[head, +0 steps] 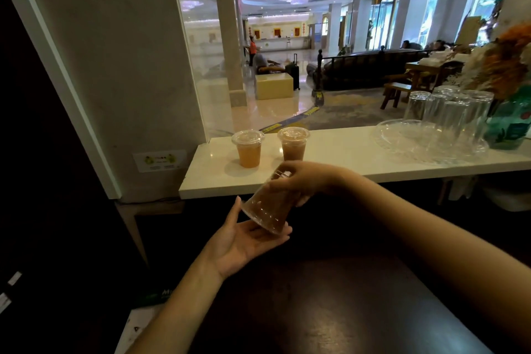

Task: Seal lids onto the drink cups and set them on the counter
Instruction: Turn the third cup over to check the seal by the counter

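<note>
At the far left a pale wall (120, 66) rises beside the serving opening, with a small yellow-and-white sticker (159, 161) low on it, just beside the end of the white tabletop (339, 152). On that tabletop, near its left end, stands a lidded clear cup of light orange drink (248, 148), upright, and just to its right, apart from it, a second lidded cup of browner drink (293, 143), also upright. In front of these, below the tabletop's front edge and over the dark lower surface (330, 296), both hands meet on a third cup of dark brown drink (270, 205). This cup is tipped steeply, its wide lidded end down and to the left, its narrow base up and to the right. The left hand (244, 241) lies palm up with the fingers spread loosely, cradling the lidded end on the fingertips without closing round it. The right hand (301, 178) comes in from the right and is closed over the cup's base and upper side, fingers wrapped round it. Farther right on the tabletop sits a clear glass tray (396, 138) carrying several upturned drinking glasses (448, 112), and at the right edge a greenish vase (508, 126) of orange and white flowers.
</note>
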Demonstrator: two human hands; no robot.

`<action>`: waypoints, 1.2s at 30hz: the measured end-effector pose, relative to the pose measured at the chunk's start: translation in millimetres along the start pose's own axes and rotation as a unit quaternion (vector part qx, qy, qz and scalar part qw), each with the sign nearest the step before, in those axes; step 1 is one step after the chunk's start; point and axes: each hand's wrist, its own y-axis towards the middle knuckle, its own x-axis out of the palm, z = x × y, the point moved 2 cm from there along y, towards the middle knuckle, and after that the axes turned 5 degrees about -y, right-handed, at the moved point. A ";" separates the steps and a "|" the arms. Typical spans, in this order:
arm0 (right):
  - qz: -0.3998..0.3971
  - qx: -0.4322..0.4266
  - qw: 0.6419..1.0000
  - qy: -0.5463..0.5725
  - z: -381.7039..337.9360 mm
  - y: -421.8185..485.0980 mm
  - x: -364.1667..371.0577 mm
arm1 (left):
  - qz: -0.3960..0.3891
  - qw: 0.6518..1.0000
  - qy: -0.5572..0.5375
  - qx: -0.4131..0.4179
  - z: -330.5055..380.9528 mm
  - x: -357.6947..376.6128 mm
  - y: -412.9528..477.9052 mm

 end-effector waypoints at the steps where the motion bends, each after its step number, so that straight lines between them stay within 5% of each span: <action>1: 0.002 -0.019 1.000 -0.023 -12.3 1.2 -4.2 | -0.027 0.999 -0.029 0.019 -2.2 -0.8 -0.7; 11: 0.019 -0.148 0.971 -0.188 -78.2 -6.9 -23.1 | -0.160 0.967 -0.064 0.188 -15.6 21.5 -4.4; 30: 0.031 -0.177 0.966 -0.187 -90.0 -38.0 -36.6 | -0.181 0.956 -0.103 0.209 -19.3 46.3 -1.0; 36: 0.049 -0.186 0.971 -0.142 -93.1 -43.6 -48.6 | -0.235 0.953 -0.024 0.191 -17.0 64.8 -2.4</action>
